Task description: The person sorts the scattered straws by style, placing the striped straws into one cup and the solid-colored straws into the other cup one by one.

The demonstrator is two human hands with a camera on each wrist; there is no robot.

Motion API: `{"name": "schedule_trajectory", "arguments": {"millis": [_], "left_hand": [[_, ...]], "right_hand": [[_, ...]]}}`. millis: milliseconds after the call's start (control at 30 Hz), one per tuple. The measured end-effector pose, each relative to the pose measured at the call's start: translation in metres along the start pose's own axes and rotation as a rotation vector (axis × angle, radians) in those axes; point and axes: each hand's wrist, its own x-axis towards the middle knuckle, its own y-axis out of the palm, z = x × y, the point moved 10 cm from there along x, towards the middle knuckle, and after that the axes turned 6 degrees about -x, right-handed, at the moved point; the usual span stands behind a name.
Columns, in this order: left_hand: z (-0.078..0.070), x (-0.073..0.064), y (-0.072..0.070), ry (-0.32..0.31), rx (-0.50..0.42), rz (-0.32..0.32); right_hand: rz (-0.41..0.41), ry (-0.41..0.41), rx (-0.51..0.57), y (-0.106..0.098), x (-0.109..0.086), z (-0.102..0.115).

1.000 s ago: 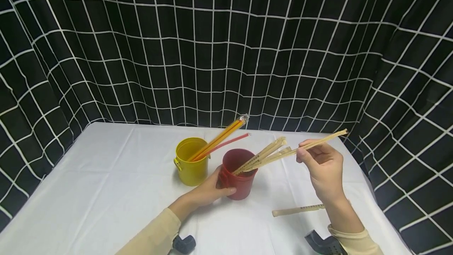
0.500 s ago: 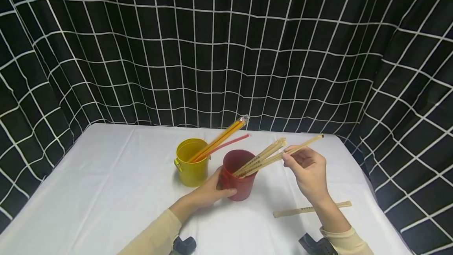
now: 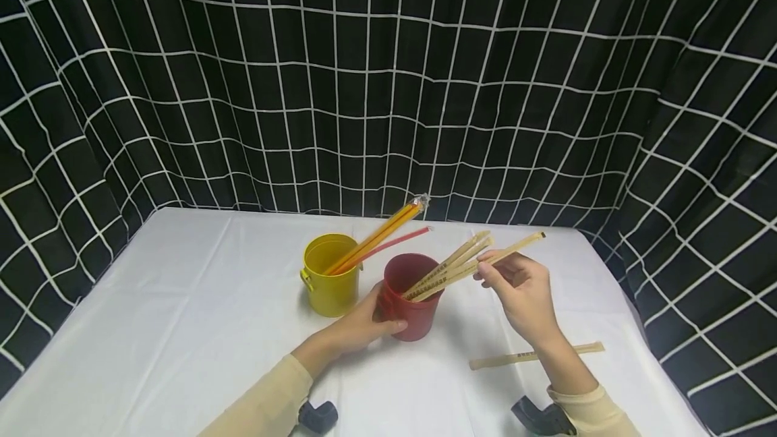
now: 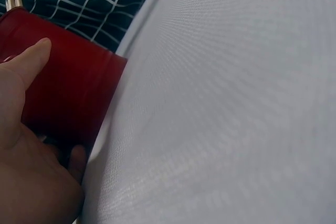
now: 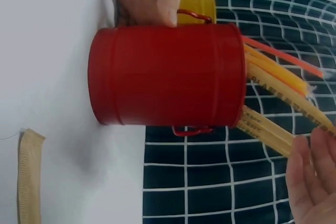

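My left hand [image 3: 355,329] grips the side of a small red metal bucket [image 3: 419,319] that stands on the table; in the left wrist view its thumb lies along the red wall [image 4: 68,72]. Several tan paper-wrapped straws [image 3: 464,251] with printed lettering lean out of the bucket to the right. Between thumb and fingers, my right hand [image 3: 528,292] pinches one paper-wrapped straw [image 3: 519,245], whose lower end is inside the bucket and whose upper end shows a dark tip. Another paper-wrapped straw [image 3: 500,361] lies on the tabletop, partly behind my right wrist.
A yellow bucket [image 3: 332,297] stands just left of the red one. Orange straws [image 3: 379,238] in clear wrap and a thinner pink-red straw [image 3: 397,240] lean from it. White cloth [image 3: 182,329] covers the table. Behind hangs a black curtain [image 3: 376,100] with white grid lines.
My right hand has moved left and slightly down, bringing the pinched straw's lower end into the red bucket among the others. The left hand and both buckets have stayed in place.
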Motion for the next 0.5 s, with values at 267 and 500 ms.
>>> {"name": "schedule_trajectory", "arguments": {"millis": [267, 500], "left_hand": [[-0.002, 0.001, -0.001, 0.011, -0.01, 0.005], [-0.003, 0.002, 0.001, 0.005, -0.01, -0.003]], "right_hand": [[0.127, -0.002, -0.148, 0.016, -0.005, 0.008], [0.214, 0.064, -0.083, 0.026, -0.003, -0.017]]}}
